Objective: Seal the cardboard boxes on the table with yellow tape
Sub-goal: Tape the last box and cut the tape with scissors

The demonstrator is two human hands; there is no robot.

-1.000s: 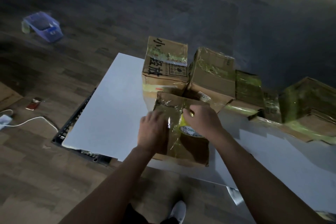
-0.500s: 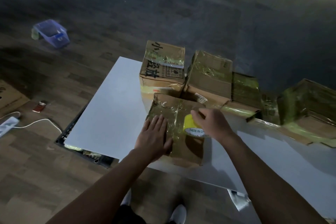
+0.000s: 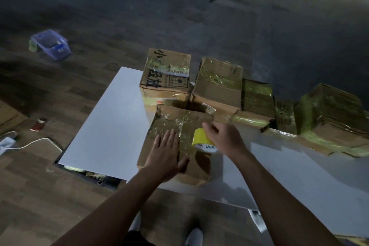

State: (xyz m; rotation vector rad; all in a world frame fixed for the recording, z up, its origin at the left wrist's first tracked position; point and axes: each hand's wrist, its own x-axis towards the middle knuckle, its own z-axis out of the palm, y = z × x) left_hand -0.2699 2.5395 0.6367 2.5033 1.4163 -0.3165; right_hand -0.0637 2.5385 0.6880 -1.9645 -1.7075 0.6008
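Two hands work the nearest box (image 3: 191, 166): the left hand (image 3: 165, 156) lies flat, fingers spread, just beside the yellow tape roll (image 3: 201, 139) pinched by the right hand (image 3: 223, 138), a light, stiff ring, probably best held by its rim.

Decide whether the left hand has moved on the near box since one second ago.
Yes. The left hand, then curled at the seam, now lies flat, lower on the near box's left flap.
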